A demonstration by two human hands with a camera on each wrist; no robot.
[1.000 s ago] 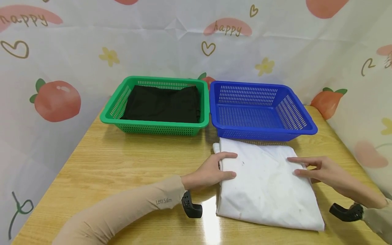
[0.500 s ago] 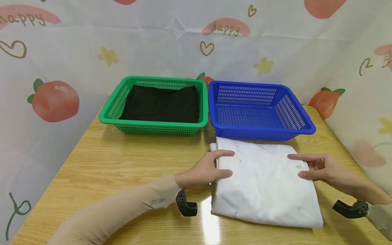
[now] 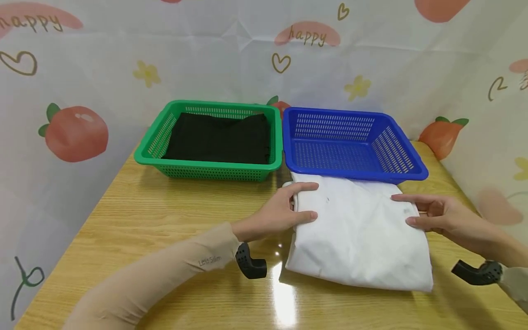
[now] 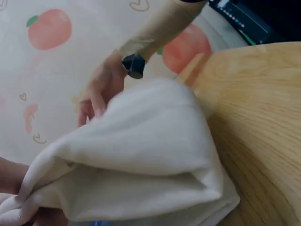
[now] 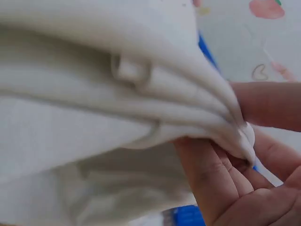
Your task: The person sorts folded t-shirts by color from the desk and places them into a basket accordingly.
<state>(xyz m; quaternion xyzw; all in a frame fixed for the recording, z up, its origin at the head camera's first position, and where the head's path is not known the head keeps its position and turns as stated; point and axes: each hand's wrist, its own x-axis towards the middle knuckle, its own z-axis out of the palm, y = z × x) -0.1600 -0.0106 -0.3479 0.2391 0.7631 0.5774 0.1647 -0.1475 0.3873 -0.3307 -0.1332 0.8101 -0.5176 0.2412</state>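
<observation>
Between my two hands a folded white cloth [image 3: 359, 238] hangs tilted, its far edge close to the blue basket and its near edge raised over the table, with a shadow below its left corner. My left hand [image 3: 277, 211] grips the left side, thumb and index finger on top, the other fingers hidden under the folds. At the opposite side my right hand [image 3: 458, 223] pinches the stacked layers. The right wrist view shows thumb and fingers [image 5: 211, 179] closed on several bunched folds of the cloth [image 5: 117, 117]. Loose layers sag apart in the left wrist view.
Directly beyond the cloth stands a blue perforated basket [image 3: 356, 175] with nothing in it. To its left, a green basket [image 3: 210, 167] contains a folded black cloth [image 3: 218, 140]. Both stand on a wooden table [image 3: 185, 206] against a printed fabric backdrop [image 3: 206, 68].
The white cloth has risen off the table and moved forward toward the blue basket, both hands moving with it. The right hand's grasp has closed further over the edge. Baskets stay put.
</observation>
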